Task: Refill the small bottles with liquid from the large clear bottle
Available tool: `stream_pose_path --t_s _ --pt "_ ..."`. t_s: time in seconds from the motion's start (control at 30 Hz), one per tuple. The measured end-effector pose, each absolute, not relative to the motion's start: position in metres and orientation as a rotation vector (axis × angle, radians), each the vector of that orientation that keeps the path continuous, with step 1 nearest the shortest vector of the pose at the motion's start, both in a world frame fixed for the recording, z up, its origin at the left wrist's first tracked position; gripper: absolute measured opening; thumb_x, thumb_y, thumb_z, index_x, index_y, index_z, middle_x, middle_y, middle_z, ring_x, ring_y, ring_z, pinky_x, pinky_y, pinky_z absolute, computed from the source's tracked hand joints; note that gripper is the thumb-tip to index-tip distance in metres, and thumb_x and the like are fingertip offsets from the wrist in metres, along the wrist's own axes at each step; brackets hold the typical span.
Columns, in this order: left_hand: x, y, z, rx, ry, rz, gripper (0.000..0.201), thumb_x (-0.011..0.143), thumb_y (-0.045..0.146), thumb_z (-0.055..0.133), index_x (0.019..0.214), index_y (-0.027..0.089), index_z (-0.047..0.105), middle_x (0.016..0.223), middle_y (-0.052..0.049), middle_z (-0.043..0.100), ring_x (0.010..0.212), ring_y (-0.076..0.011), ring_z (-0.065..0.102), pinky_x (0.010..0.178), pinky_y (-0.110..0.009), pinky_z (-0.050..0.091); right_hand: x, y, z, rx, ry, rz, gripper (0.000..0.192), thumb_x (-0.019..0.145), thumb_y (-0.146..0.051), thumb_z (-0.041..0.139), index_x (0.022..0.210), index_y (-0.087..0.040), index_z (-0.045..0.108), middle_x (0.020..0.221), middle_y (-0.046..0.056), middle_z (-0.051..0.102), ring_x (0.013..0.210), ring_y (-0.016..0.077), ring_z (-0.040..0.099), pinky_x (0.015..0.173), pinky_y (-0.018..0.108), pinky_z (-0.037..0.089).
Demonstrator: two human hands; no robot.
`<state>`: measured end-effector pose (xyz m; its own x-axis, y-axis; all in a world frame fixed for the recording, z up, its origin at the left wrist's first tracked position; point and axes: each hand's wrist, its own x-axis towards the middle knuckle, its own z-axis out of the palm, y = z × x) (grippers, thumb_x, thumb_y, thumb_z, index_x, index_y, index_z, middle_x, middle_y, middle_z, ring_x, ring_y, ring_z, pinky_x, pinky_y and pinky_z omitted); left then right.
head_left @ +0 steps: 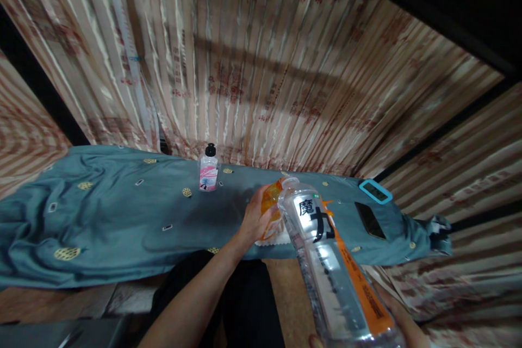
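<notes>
while the left hand [256, 216] grips the orange container [271, 202] on the teal cloth [122, 217], the right hand [402, 326] clasps the clear bottle [330, 266], tilted over it; keep the mouth aligned and the container steady.

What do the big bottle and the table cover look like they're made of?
The big bottle looks like clear glossy plastic: you see through it, and it carries a printed orange label. The table cover looks like soft matte woven fabric, teal, wrinkled and draping.
</notes>
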<state>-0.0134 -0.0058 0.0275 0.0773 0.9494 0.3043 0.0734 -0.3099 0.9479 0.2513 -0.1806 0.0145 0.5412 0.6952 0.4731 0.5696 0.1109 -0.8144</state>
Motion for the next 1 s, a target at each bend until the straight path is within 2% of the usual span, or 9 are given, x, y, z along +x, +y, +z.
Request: stream_pose_path --t_s 0.2,0.4,0.6,0.8,1.0 --pt "-0.013 -0.006 0.027 1.529 1.055 1.34 0.045 0.082 0.024 0.062 0.125 0.02 0.054 0.122 -0.009 0.067 0.112 -0.0251 0.063 0.103 -0.042 0.047 0.235 -0.196 0.015 -1.566 -1.206 0.096 0.041 0.094 -0.051 0.043 0.104 -0.021 0.069 0.071 0.004 0.069 0.067 0.0227 0.069 0.06 0.034 0.056" --pt "-0.013 -0.005 0.026 1.534 1.046 1.349 0.044 0.082 0.024 0.062 0.125 0.021 0.054 0.121 -0.009 0.068 0.111 -0.0242 0.063 0.102 -0.041 0.047 0.225 -0.202 0.024 -1.597 -1.206 0.104 0.037 0.094 -0.048 0.046 0.107 -0.021 0.068 0.08 0.005 0.072 0.072 0.0231 0.07 0.061 0.033 0.056" --pt "-0.013 -0.006 0.025 1.531 1.052 1.358 0.044 0.081 0.027 0.064 0.124 0.022 0.055 0.119 -0.007 0.068 0.108 -0.0234 0.064 0.1 -0.04 0.048 0.202 -0.198 0.033 -1.658 -1.247 0.216 0.043 0.095 -0.05 0.042 0.115 -0.019 0.066 0.076 0.005 0.07 0.075 0.0236 0.07 0.074 0.037 0.057" --pt "-0.013 -0.006 0.025 1.532 1.056 1.334 0.045 0.082 0.027 0.062 0.126 0.022 0.053 0.12 -0.008 0.067 0.109 -0.0243 0.063 0.102 -0.042 0.047 0.206 -0.192 0.028 -1.692 -1.286 0.233 0.048 0.086 -0.054 0.058 0.122 -0.022 0.066 0.08 0.006 0.071 0.075 0.0269 0.069 0.07 0.041 0.056" --pt "-0.013 -0.005 0.025 1.53 1.064 1.344 0.044 0.082 0.026 0.063 0.125 0.022 0.054 0.119 -0.008 0.068 0.109 -0.0244 0.064 0.102 -0.043 0.047 0.216 -0.188 0.031 -1.65 -1.295 0.219 0.046 0.087 -0.055 0.054 0.116 -0.021 0.068 0.07 0.004 0.068 0.071 0.0256 0.069 0.065 0.039 0.057"
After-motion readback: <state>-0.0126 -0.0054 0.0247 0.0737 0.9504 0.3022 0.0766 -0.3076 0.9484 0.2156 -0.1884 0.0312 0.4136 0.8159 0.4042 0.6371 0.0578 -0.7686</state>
